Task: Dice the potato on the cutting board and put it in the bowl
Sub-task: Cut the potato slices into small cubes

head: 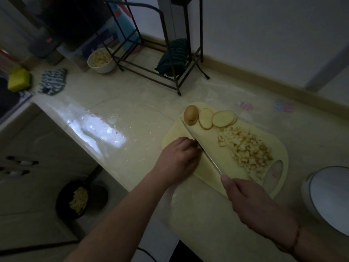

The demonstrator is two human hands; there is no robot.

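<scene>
Left hand (179, 159): our fingers curl on something hidden, beside the blade.
Right hand (251, 203): clamps the knife (200, 148).
Slices (217, 119): beyond the tip, nearer our left.

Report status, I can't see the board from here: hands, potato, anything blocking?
Right hand grips knife; left hand curled against blade. Slices uncut, dice on board. Nothing blocking.

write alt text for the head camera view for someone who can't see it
A person's right hand holds a knife across a yellow cutting board, the left hand beside the blade. Diced potato, slices and an uncut end lie on the board; a white bowl sits far left.
</scene>
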